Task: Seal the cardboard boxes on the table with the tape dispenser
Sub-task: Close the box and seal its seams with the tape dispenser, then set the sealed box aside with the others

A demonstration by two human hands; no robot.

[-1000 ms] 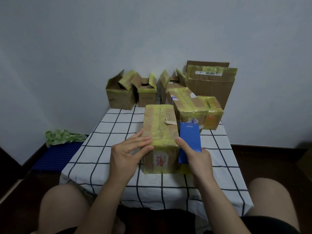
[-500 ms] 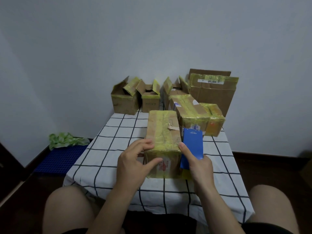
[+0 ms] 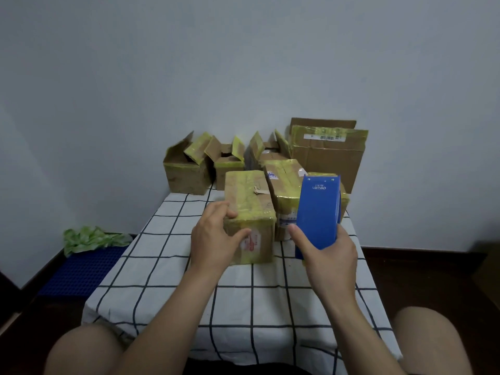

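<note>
At the centre of the frame our left hand (image 3: 213,239) grips the near end of a long cardboard box (image 3: 250,204) covered in yellowish tape. The fingers curl over its top edge and the thumb presses on the end face by a red label. To the right, our right hand (image 3: 334,257) wraps round the lower part of the blue tape dispenser (image 3: 319,209), with the thumb along its left edge. The dispenser stands upright in the grip, just right of the held box and apart from it, and it covers part of a second taped box (image 3: 282,182).

Both boxes sit on a table under a white checked cloth (image 3: 243,307). Along the far edge, in the middle of the frame, stand three small open boxes (image 3: 186,171) with raised flaps and a large brown carton (image 3: 327,161) at the right. On the floor at lower left, a green crumpled cloth (image 3: 92,238) lies on a blue mat (image 3: 78,269).
</note>
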